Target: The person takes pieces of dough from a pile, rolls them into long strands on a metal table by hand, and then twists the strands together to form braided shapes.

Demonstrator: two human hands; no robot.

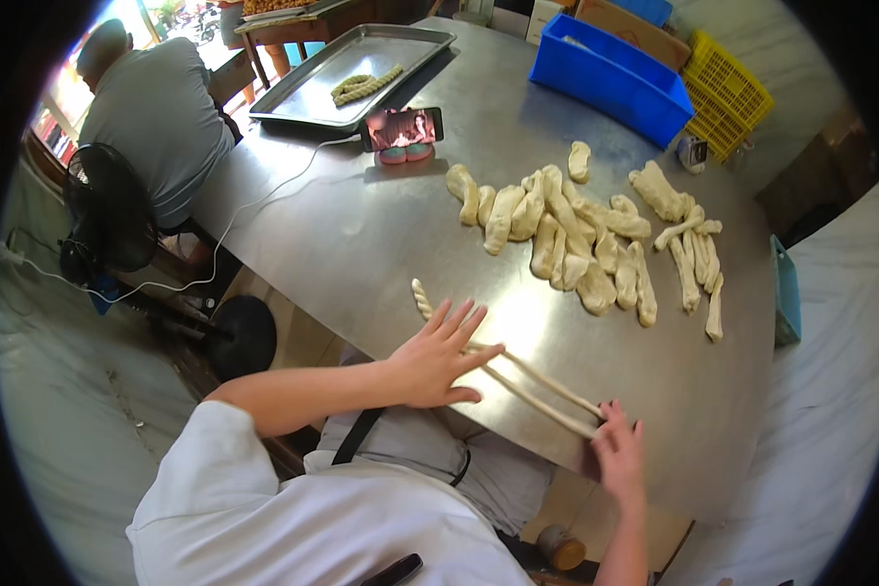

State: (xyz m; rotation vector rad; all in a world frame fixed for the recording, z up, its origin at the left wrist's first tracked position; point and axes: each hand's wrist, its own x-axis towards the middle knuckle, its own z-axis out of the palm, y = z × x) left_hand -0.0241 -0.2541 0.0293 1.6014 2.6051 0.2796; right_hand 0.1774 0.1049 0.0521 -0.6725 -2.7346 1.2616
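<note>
Two thin dough strands [542, 399] run side by side along the near edge of the steel tabletop. My left hand [439, 355] lies over their left part, palm down with the fingers spread, hiding the dough under it. Beyond its fingertips pokes out a twisted dough end [422, 299]. At the right ends of the strands is my right hand [619, 447], its fingers closed around the dough there. Farther back rests a pile of raw dough pieces [564, 227], with a smaller group of dough strips [692, 249] to its right.
A metal tray [300, 88] with a braided dough twist [366, 86] sits at the far left. Near it stands a propped phone [403, 130] with a white cable [245, 209]. A blue bin [608, 80] and yellow crate [725, 91] are behind. A person [150, 117] sits beside a black fan [110, 212].
</note>
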